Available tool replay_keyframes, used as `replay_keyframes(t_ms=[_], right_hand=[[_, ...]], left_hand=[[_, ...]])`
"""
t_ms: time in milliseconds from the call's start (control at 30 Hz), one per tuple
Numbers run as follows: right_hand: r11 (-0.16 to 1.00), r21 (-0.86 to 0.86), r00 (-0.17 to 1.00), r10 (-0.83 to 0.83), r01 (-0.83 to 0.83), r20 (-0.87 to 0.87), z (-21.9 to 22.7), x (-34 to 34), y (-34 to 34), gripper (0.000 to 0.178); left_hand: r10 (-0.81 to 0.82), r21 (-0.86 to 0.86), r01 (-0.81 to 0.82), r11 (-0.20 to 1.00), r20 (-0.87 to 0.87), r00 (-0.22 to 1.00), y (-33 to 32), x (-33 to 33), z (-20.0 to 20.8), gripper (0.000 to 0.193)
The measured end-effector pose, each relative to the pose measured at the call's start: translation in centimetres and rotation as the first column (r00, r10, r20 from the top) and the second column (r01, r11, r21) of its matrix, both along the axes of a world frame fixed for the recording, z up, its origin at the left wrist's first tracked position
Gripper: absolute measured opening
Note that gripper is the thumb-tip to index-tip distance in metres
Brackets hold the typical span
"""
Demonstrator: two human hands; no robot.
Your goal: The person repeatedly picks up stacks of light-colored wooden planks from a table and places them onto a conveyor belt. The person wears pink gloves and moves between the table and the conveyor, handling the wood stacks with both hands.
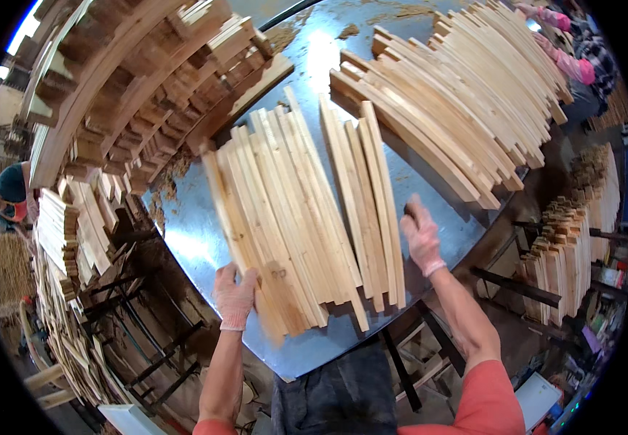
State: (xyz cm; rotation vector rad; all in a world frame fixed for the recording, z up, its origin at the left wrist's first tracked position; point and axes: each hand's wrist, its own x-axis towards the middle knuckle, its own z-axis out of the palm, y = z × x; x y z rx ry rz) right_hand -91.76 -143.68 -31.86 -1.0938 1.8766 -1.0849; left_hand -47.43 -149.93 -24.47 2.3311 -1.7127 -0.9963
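So the left grip (235,296) is touching the outer edge of the wide bunch of slats (288,217) just to its right; can't tell if it's pinching any. The narrower bunch (366,217) is lying just left of the right grip (417,217), which is hanging loosely spread, empty, over the table (459,233). I'm thinking one lopsided shove could be sending those staggered near ends overboard.

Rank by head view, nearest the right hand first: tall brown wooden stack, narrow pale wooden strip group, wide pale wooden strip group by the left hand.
1. Narrow pale wooden strip group: left of the right hand.
2. Wide pale wooden strip group: by the left hand.
3. Tall brown wooden stack: upper left.
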Motion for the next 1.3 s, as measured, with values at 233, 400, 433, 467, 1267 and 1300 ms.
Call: replay_keyframes(t_ms=[233,400,433,467,1267,1300], right_hand=[[0.984,-0.132,0.835,-0.026,0.117,0.550,-2.8,5.0,-6.2,0.068],[0.995,0.096,0.746,-0.078,0.019,0.662,1.7,7.8,-4.9,0.068],[0.989,0.145,0.781,-0.090,0.000,0.618,2.8,8.8,-4.4,0.068],[0.967,0.253,0.777,-0.139,-0.028,0.614,3.6,9.0,-3.8,0.065],[0.732,-0.074,0.459,0.499,-0.678,0.735,23.4,44.3,13.4,0.036],[0.661,-0.132,0.377,0.568,-0.739,0.732,22.8,47.2,13.5,0.032]], left_hand=[[-0.107,-0.098,0.101,0.990,-0.059,0.993,-3.4,3.0,-8.1,0.085],[0.308,0.167,-0.290,0.942,-0.774,0.554,-1.6,2.7,-5.6,0.076],[0.388,0.280,-0.337,0.899,-0.866,0.315,-1.2,2.7,-4.2,0.077],[0.474,0.351,-0.396,0.848,-0.837,0.275,-0.7,2.8,-2.7,0.083],[0.263,-0.090,-0.800,0.593,-0.918,0.298,45.3,35.1,21.3,0.085],[0.247,-0.135,-0.826,0.547,-0.917,0.314,48.6,36.9,22.5,0.084]])
